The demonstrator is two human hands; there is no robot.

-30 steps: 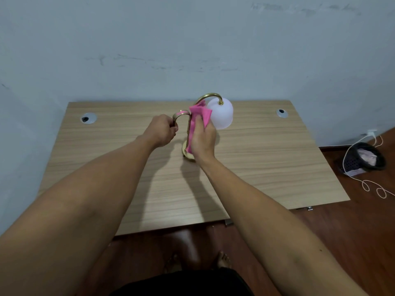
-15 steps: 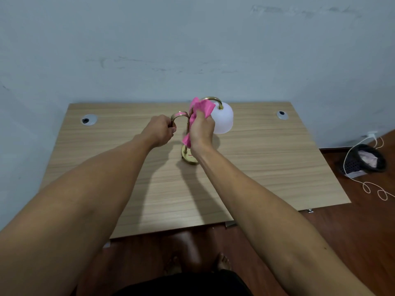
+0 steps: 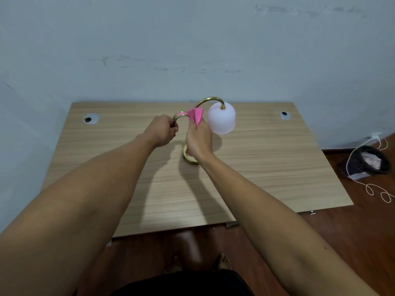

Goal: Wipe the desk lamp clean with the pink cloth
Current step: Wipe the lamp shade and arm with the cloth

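Observation:
A desk lamp stands mid-desk with a round brass base (image 3: 189,157), a curved brass arm (image 3: 210,99) and a white frosted shade (image 3: 222,119) hanging at the right. My left hand (image 3: 161,130) is closed around the lamp's smaller brass handle loop on the left. My right hand (image 3: 198,139) grips the pink cloth (image 3: 196,116) and presses it against the upright stem, which the hand and cloth hide. Only the cloth's top corner pokes out above my fingers.
The wooden desk (image 3: 267,163) stands against a pale wall, with cable grommets at back left (image 3: 91,119) and back right (image 3: 285,115). On the floor at right lie a black basket (image 3: 363,162) and a white cord (image 3: 376,189). My bare feet show below the desk's front edge.
My right hand slid up the stem with the cloth, then back down a little, so less cloth shows above it now. The left hand kept its hold on the handle loop.

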